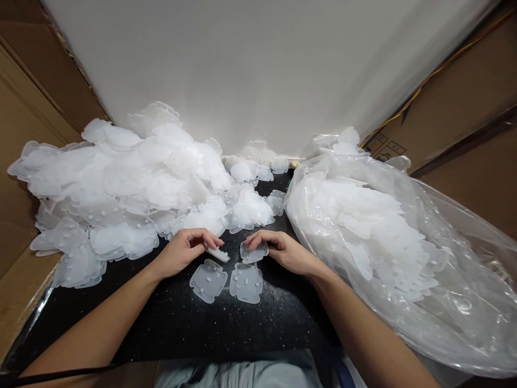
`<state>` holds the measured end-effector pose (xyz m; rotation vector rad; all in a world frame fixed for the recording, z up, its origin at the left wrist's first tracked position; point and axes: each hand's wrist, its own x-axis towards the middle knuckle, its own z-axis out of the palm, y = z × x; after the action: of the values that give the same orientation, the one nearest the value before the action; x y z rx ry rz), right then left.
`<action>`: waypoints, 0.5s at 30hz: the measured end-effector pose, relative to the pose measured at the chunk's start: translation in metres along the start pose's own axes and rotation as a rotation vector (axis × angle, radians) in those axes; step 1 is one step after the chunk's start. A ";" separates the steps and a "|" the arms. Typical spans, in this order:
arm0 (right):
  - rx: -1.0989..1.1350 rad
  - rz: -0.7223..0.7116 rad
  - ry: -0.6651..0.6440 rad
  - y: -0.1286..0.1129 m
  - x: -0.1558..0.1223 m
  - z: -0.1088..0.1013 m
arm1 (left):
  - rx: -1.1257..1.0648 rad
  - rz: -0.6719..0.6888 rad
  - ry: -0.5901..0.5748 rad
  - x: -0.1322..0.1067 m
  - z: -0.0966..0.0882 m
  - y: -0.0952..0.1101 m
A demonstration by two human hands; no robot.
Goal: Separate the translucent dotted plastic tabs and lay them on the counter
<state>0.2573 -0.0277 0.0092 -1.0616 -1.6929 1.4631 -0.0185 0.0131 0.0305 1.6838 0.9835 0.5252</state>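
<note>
Between the thumb and fingers of my left hand (193, 249) is a translucent white plastic piece (218, 253), seen nearly edge-on. My right hand (280, 248) grips another flat translucent plastic piece (255, 253) by its right side, tilted above the dark tabletop. Just below my hands, two more such pieces lie flat side by side: a left one (209, 281) and a right one (246, 282). Each is squarish with rounded, notched edges and small raised pegs. The fingertips of my right hand partly cover the piece it holds.
A large heap of the same pieces (133, 172) covers the left and back. Smaller clusters (248, 207) lie ahead of my hands. To the right, a clear plastic bag (456, 302) holds many pieces. Cardboard (36, 108) borders the left side, and a pale wall (250, 70) stands behind.
</note>
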 end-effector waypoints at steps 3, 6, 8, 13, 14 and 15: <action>0.049 0.034 0.091 0.005 0.001 0.001 | 0.006 0.065 -0.068 -0.002 0.000 0.004; 0.022 0.058 0.197 0.013 0.004 -0.001 | -0.004 0.080 -0.091 -0.003 0.000 0.008; -0.034 0.074 0.256 0.016 0.006 -0.002 | -0.012 0.052 -0.099 -0.002 0.000 0.007; -0.192 0.079 0.289 0.013 0.006 -0.001 | -0.031 -0.113 -0.035 0.003 -0.002 -0.002; -0.241 0.075 0.282 0.011 0.006 0.000 | -0.073 -0.142 -0.026 0.003 -0.002 -0.004; -0.289 0.070 0.269 0.009 0.005 0.002 | -0.122 -0.164 -0.019 0.003 -0.002 -0.006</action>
<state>0.2551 -0.0237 -0.0005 -1.4159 -1.7157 1.0775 -0.0199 0.0173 0.0249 1.4830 1.0442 0.4507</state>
